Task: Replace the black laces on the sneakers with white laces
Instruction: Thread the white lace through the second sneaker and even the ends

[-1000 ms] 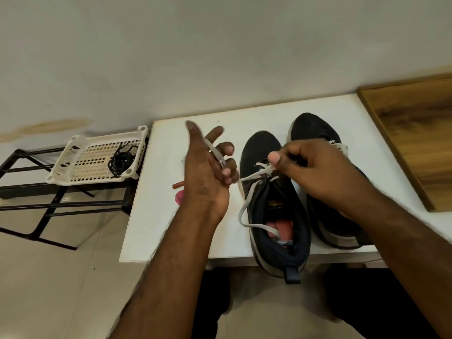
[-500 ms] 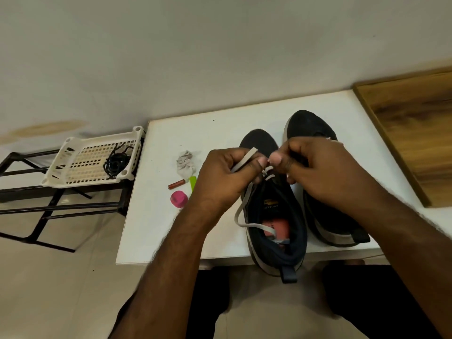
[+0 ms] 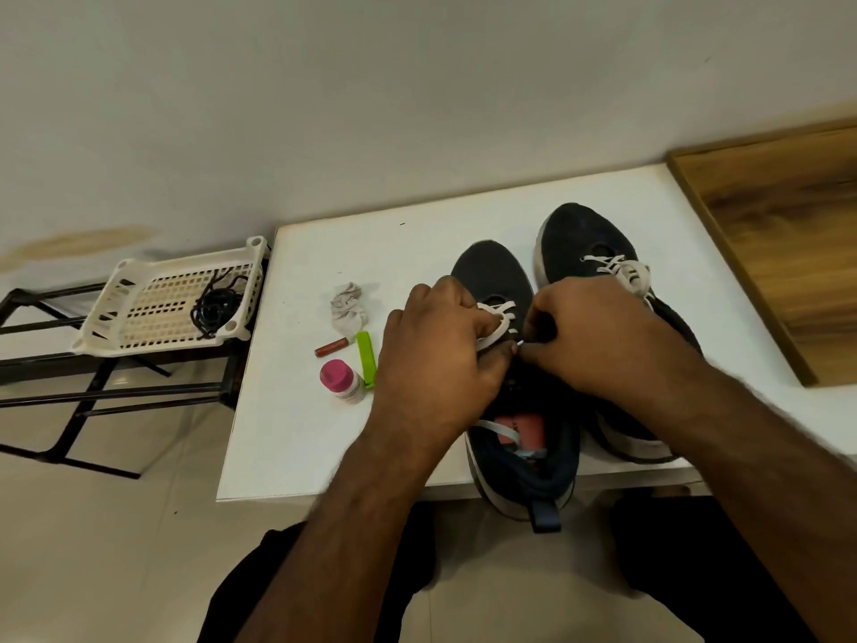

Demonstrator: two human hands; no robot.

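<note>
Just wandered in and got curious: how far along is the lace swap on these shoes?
Done: the black laces lie in the white basket, and the right shoe shows white lacing near its toe; the rest is hidden. In hand: both the left hand and right hand work a white lace through the left shoe. Left: its upper eyelets, since a loose lace end hangs by the opening.

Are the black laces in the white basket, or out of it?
In. The black laces lie as a tangled bundle inside the white basket, on its perforated bottom near the right end.

Both hands' fingers (image 3: 503, 350) hide the left sneaker's (image 3: 494, 276) middle eyelets.
</note>
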